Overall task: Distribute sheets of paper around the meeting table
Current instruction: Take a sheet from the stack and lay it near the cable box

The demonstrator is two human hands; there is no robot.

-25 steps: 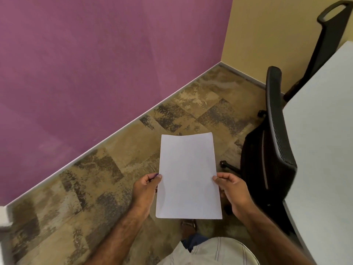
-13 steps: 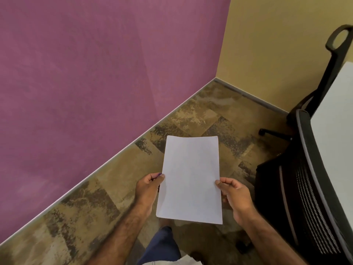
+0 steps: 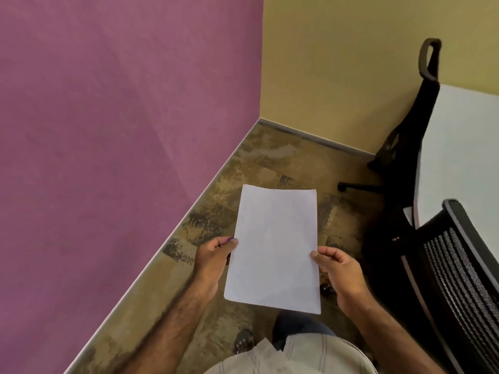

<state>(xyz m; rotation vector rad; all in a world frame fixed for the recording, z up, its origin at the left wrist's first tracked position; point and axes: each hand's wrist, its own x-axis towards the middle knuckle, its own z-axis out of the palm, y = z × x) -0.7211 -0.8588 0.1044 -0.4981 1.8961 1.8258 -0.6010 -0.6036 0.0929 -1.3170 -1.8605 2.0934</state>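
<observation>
Purple wall [image 3: 113,130] fills the left and upper left of the frame; it meets a yellow wall [image 3: 337,63] at a corner in the upper centre. Patterned brown carpet [image 3: 270,163] runs from that corner down to the lower centre. The white meeting table [image 3: 464,157] occupies the right edge, its top bare where visible.

Two black office chairs stand against the table. The nearer mesh-backed chair [image 3: 459,287] sits at lower right, its back toward the camera. The farther chair [image 3: 410,136] stands in the upper right, near the yellow wall, with a looped handle at its top and a castor leg reaching left over the carpet.

The person's striped shirt [image 3: 297,357] shows at bottom centre, with a sandalled foot [image 3: 244,341] just left of it on the carpet.

The paper [image 3: 275,247], white and blank, is held in the air at centre frame above the carpet, left of the table and clear of it. Whether it is one sheet or several cannot be told.

Left hand [image 3: 213,257] pinches the paper's left edge, thumb on top. Right hand [image 3: 340,273] grips the right edge likewise, thumb on the upper face.
</observation>
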